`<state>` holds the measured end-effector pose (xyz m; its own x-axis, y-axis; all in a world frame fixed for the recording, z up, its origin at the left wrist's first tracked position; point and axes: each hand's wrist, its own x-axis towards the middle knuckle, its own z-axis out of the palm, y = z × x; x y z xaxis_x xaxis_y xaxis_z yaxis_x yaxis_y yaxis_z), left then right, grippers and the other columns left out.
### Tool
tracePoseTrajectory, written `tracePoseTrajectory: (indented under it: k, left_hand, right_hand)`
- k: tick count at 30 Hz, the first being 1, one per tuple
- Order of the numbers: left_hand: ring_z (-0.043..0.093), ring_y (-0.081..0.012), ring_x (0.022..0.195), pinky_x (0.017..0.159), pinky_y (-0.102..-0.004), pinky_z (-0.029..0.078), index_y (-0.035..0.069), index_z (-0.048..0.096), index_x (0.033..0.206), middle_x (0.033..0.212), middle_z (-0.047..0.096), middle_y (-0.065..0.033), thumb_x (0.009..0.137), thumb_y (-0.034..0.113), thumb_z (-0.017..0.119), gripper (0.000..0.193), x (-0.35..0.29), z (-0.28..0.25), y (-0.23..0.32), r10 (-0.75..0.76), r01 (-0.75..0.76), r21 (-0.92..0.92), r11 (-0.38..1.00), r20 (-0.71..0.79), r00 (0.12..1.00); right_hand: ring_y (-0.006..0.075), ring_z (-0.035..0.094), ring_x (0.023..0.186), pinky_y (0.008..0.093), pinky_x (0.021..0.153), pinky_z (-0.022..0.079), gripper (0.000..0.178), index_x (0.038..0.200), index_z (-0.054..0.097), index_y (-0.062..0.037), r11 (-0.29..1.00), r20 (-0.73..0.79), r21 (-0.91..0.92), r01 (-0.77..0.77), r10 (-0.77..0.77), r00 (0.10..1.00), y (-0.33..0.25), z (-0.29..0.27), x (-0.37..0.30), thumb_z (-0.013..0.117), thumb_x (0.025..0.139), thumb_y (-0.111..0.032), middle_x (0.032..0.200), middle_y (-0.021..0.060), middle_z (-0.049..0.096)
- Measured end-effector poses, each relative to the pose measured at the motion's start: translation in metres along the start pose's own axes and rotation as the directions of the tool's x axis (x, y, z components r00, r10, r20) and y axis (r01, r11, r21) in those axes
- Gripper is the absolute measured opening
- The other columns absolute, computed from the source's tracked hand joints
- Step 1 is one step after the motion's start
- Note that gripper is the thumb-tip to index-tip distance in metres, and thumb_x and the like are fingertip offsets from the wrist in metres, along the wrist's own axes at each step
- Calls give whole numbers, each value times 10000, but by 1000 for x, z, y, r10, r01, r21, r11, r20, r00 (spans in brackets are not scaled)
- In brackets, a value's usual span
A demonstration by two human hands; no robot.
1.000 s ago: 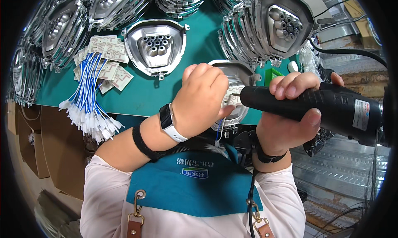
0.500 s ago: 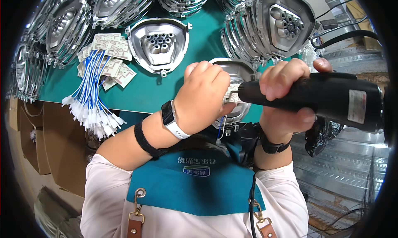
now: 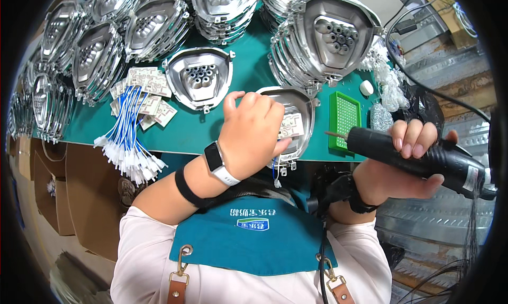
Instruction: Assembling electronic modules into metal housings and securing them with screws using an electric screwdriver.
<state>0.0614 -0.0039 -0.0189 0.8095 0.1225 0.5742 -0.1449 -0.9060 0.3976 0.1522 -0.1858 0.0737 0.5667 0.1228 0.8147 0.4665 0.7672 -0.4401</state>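
2 hands point(image 3: 251, 134), 1 black power driver point(image 3: 378, 146), 2 silver housings point(image 3: 200, 76) outside the stacks point(image 3: 341, 39) (those overlap too much to count), 1 circuit board point(image 3: 292, 125) off the heap point(image 3: 152, 82), 1 green tray point(image 3: 333, 121), 1 white cap point(image 3: 366, 88), 1 watch point(image 3: 214, 158).

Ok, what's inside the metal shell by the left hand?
A pale circuit board shows inside the metal shell. The left hand covers some of the shell; what lies beneath the board cannot be seen.

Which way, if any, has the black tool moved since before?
Yes, the tool moved right: its tip, earlier over the circuit board, now appears across the green tray.
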Motion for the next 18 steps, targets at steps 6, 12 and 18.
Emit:
tracePoseTrajectory:
  k: [6,12,18]
  left_hand:
    - [525,-261,898,789,-394,390,68,559,891,892,539,-74,624,237,790,392,17,-2,8,88,-94,35,995,154,984]
    - [544,-318,835,748,-392,441,24,555,919,867,565,-123,691,226,762,369,26,-17,-5,91,-68,-164,984,138,986]
    - [571,-248,969,848,-373,443,-13,580,1041,1012,607,-124,775,293,734,434,7,-74,-14,26,307,-793,526,375,927]
  right_hand:
    - [147,475,638,286,582,425,692,1360,286,-83,979,-90,-198,-48,31,995,-24,-41,-14,601,857,-438,750,62,460]
    - [156,475,643,293,592,429,709,1364,272,-93,980,-180,-189,-54,19,984,-40,-64,-22,606,849,-448,749,64,460]
    - [162,480,663,319,624,445,693,1355,254,-82,979,-283,-198,-47,-11,959,-27,-76,-7,610,849,-395,769,82,502]
